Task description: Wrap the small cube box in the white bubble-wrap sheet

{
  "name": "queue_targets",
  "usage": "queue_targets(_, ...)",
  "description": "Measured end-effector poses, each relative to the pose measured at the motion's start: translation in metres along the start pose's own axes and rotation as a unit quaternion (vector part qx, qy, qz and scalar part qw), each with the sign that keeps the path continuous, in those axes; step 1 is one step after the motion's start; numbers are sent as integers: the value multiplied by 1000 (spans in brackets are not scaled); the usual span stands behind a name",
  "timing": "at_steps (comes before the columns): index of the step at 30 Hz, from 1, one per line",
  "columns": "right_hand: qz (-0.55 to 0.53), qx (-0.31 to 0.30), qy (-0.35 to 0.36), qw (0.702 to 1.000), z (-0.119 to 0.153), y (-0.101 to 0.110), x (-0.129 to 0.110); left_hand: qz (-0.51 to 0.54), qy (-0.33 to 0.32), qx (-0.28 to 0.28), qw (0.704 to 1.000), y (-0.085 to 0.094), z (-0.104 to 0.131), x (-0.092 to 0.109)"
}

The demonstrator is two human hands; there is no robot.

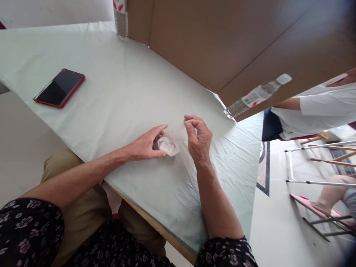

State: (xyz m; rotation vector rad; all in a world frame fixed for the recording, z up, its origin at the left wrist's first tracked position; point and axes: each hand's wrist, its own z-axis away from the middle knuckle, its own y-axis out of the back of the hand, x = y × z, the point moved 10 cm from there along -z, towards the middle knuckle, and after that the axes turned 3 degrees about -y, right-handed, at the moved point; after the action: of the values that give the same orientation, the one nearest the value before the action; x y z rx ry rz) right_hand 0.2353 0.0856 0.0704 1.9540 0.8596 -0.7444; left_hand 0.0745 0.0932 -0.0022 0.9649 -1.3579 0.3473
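A small, crumpled, see-through plastic bag (pixel 168 145) is at the near middle of the cloth-covered table (pixel 111 89). My left hand (pixel 148 144) curves around its left side, thumb along the near edge and fingers partly hidden behind it; the index finger stretches out past the bag. To the right, my right hand (pixel 199 139) is raised slightly over the cloth, with thumb and index fingertips pinched together and the other fingers curled. Whatever may be between those fingertips is too fine to make out.
A phone in a red case (pixel 59 88) lies at the left. A large cardboard panel (pixel 211 40) stands along the far side, with plastic bottles (pixel 257 95) (pixel 121 22) against it. Beyond the right edge are a seated person in a white shirt (pixel 328 105) and metal-framed furniture (pixel 319 182).
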Motion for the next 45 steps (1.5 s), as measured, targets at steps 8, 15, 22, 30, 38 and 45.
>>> queue_targets(8,-66,55,-53,995,-9,7,25,124,56,-14,991,1,-3,-10)
queue_targets(15,-162,-154,-151,963,0,-25,51,123,91,69,986,16,-6,-24)
queue_targets(22,-214,-239,-203,925,26,-63,57,157,119,98,975,23,-5,-25)
queue_targets(30,-96,-44,-157,982,7,-31,75,146,107,99,978,26,-8,-29)
queue_targets(38,77,-108,-117,984,15,-31,33,83,89,80,989,25,-7,-17)
queue_targets(45,58,-128,-164,976,16,-28,38,37,61,104,992,30,-5,-11)
